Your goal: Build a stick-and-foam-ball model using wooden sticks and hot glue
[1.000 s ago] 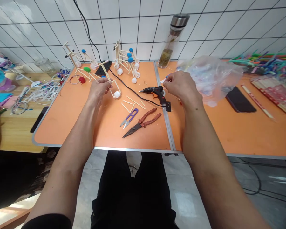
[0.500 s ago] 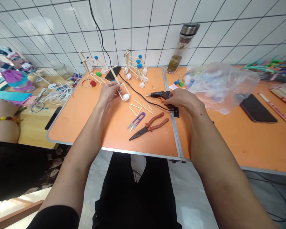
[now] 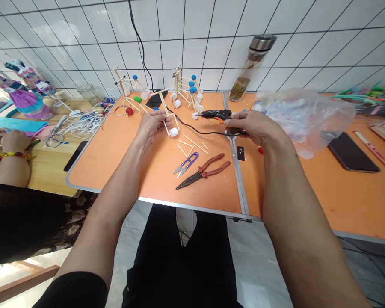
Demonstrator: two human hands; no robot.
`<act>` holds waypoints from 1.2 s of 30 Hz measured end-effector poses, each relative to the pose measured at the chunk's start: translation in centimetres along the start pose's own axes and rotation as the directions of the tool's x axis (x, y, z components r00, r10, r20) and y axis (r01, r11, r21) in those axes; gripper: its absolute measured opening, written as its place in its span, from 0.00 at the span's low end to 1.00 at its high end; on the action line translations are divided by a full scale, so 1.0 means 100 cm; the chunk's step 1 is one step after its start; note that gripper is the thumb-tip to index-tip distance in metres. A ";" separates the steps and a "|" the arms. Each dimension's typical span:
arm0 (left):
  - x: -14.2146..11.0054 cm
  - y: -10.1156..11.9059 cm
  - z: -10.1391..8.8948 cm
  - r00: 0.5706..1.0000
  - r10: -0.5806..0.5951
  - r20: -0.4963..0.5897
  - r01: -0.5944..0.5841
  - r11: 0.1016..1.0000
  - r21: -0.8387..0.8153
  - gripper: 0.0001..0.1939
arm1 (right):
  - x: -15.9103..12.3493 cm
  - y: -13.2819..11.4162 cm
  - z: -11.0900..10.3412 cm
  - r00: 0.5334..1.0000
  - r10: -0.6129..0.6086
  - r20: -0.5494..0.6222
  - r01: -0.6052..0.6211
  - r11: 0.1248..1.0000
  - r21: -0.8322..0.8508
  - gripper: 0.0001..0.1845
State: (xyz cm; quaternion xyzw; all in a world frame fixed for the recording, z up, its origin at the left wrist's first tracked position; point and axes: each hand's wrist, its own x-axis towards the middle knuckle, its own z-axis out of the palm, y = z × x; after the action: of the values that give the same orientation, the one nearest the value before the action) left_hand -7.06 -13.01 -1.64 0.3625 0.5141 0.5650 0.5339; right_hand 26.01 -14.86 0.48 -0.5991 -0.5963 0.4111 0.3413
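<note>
My left hand (image 3: 154,125) is closed around a small frame of wooden sticks (image 3: 163,105) with a white wheel-like piece (image 3: 173,132) at its lower end. In my right hand (image 3: 248,124) is a black glue gun (image 3: 215,114) with an orange trigger, its nozzle pointing left toward the frame and apart from it. Below the hands lie several loose sticks (image 3: 196,143), purple thread snips (image 3: 186,164) and long-nose pliers (image 3: 202,172) with red-brown handles. Two stick models with blue balls (image 3: 191,84) and white wheels stand at the back.
The cord (image 3: 192,129) of the glue gun crosses the orange table (image 3: 115,167). A glass tea bottle (image 3: 253,66), a plastic bag (image 3: 304,115) and a phone (image 3: 353,152) are to the right. At the left, another person's hand (image 3: 14,143) rests over a wooden table.
My right hand has lifted the glue gun upward from the table; a small black stand is left uncovered below it. My left hand keeps hold of the stick frame.
</note>
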 end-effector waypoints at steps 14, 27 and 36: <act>-0.007 0.004 0.003 1.000 -0.006 0.027 0.005 1.000 0.028 0.05 | -0.009 -0.021 0.031 0.978 0.069 0.199 -0.161 0.856 0.492 0.15; -0.016 0.002 0.012 0.998 0.001 0.064 -0.002 1.000 0.016 0.04 | -0.025 -0.030 0.075 0.950 -0.313 0.002 0.302 0.917 0.261 0.23; -0.022 0.002 0.016 0.997 0.030 0.077 -0.031 0.999 0.010 0.05 | -0.035 -0.035 0.090 0.924 -0.357 -0.136 0.356 0.934 -0.034 0.27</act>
State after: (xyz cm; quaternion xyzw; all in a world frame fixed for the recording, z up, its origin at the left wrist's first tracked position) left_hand -5.22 -14.80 -0.83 0.3947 0.4908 0.5558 0.5426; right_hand 16.54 -18.83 0.09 -0.5096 -0.6716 0.2965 0.4487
